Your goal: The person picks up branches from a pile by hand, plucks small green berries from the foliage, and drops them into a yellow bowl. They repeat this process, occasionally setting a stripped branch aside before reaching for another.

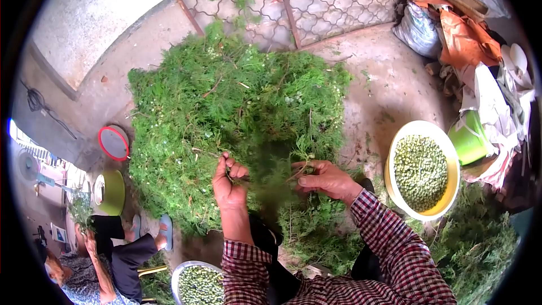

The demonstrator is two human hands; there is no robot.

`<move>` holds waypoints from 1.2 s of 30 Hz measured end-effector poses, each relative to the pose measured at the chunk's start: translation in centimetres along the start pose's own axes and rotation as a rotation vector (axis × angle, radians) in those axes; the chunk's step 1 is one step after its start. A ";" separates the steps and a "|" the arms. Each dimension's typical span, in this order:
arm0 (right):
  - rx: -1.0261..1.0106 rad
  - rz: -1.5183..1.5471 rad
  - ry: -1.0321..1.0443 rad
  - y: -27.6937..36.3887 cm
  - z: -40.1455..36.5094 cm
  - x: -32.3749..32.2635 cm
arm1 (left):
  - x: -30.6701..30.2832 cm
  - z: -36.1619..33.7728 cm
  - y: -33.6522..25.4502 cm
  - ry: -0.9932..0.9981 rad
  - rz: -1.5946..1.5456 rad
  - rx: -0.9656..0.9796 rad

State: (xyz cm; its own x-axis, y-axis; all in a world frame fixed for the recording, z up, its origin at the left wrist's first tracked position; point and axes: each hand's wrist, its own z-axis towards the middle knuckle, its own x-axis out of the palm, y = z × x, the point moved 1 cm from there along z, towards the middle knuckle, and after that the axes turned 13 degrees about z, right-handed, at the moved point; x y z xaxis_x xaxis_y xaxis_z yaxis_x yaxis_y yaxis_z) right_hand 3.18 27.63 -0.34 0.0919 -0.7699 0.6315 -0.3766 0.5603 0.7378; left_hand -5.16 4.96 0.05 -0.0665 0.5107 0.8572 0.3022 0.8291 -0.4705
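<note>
My left hand point(230, 183) is closed, its fingers curled round a thin stem that pokes out to the left. My right hand point(328, 181) pinches a cypress-like green sprig point(275, 183), which hangs blurred between both hands. A few small pale berries show near the right fingertips. Under and beyond my hands spreads a large heap of feathery green branches point(226, 101) dotted with small berries. To the right of my right hand stands a yellow basin point(390, 178) filled with green berries point(419, 172).
A metal bowl point(176, 277) of green berries stands at the lower left. Another person point(101, 271) sits at the left, holding a sprig. A red-rimmed sieve point(114, 142), a green tub point(113, 192), a lime-green bucket point(468, 138), orange bags point(466, 36) and a metal lattice gate point(291, 8) surround the heap.
</note>
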 end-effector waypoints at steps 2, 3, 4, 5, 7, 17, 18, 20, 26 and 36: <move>0.016 0.087 -0.010 -0.1 -0.1 0.7 | 0.3 0.0 0.6 -0.052 0.067 0.019; 0.016 0.106 -0.027 -0.3 -0.1 0.7 | 0.6 0.0 0.9 -0.063 0.103 0.033; 0.015 0.122 -0.044 -0.3 0.0 0.8 | 0.7 0.0 0.9 -0.073 0.137 0.049; 0.014 0.138 -0.062 -0.4 0.1 0.8 | -0.2 0.3 1.0 -0.046 0.202 0.080; -0.008 0.234 -0.078 -0.5 0.3 0.3 | 1.4 -0.6 1.1 -0.170 0.425 0.119; -0.030 0.247 -0.178 0.7 -0.3 -1.3 | 3.2 -2.1 3.9 0.202 1.833 0.882; -0.024 0.248 -0.164 0.6 -0.3 -1.3 | 3.4 -2.1 5.0 0.476 1.841 0.768; -0.017 0.248 -0.131 0.6 -0.3 -1.4 | 3.9 -2.8 6.2 0.615 1.766 0.517; -0.045 -0.078 -0.213 1.7 -1.3 -1.0 | 4.0 -3.2 7.4 0.616 1.663 0.245; -0.223 -0.821 -0.129 2.7 -2.8 -1.6 | 3.8 -3.5 8.0 0.764 1.745 0.159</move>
State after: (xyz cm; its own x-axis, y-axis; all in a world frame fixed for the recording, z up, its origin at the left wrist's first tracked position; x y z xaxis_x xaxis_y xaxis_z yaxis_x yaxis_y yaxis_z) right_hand 4.62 31.24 1.25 0.1452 -0.9788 -0.1448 -0.0460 -0.1529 0.9872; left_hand 0.33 12.72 0.34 0.5569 0.5213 -0.6467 -0.5197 -0.3887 -0.7608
